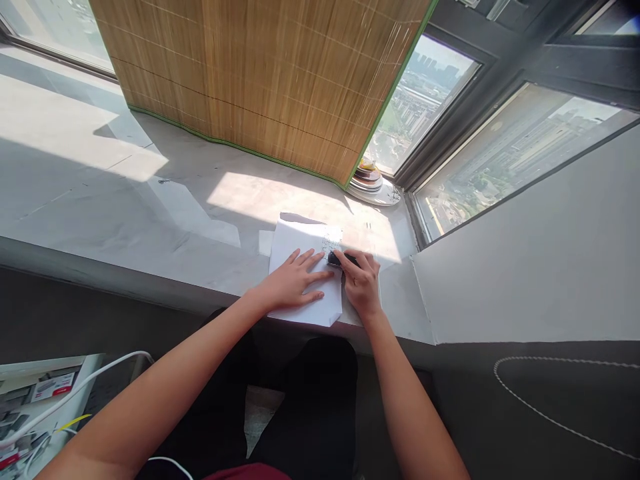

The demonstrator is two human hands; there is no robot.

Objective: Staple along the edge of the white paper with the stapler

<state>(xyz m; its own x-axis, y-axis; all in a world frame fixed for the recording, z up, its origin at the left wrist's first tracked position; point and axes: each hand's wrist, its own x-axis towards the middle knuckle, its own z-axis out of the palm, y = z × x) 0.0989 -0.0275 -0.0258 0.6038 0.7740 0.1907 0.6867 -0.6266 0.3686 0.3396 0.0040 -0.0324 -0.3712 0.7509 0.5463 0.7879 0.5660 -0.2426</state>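
A small stack of white paper (295,243) lies on the windowsill, with a block of dark writing near its upper right edge. My left hand (295,281) rests flat on the sheets, fingers spread. My right hand (362,283) is closed around a black stapler (333,259), whose front end sits over the right edge of the paper beside the writing. Most of the stapler is hidden under my right fingers. The paper's lower right corner curls up slightly.
A bamboo blind (260,80) with green edging hangs in front of the window. Stacked plates (373,190) stand in the sill's corner. A white wall (530,267) bounds the right side. At lower left is a white drawer unit (93,370) with a white cable (75,390).
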